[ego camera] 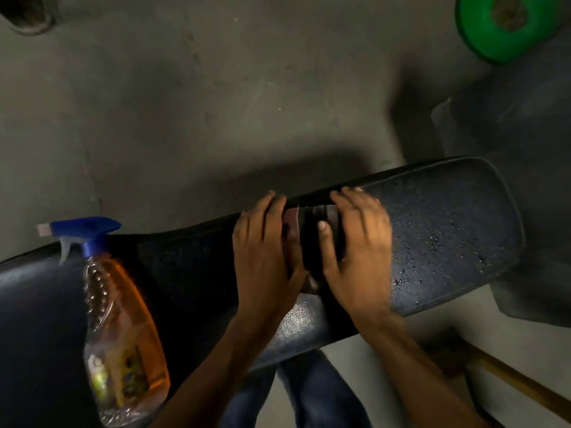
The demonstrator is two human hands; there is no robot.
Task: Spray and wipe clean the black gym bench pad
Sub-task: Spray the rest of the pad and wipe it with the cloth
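Both hands, left hand and right hand, press flat with fingers spread on a dark cloth at the middle of the bench pad. Its long axis runs left to right; the droplet-wet stretch lies right of the cloth, nearer the right hand, while the spray bottle stands on the pad's left part.

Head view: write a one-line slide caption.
Both hands, left hand and right hand, press a dark cloth onto the droplet-speckled bench pad; spray bottle stands nearby.

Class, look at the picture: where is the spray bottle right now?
In the head view, the spray bottle stands on the left end of the black bench pad, left of the left hand, untouched by either hand.
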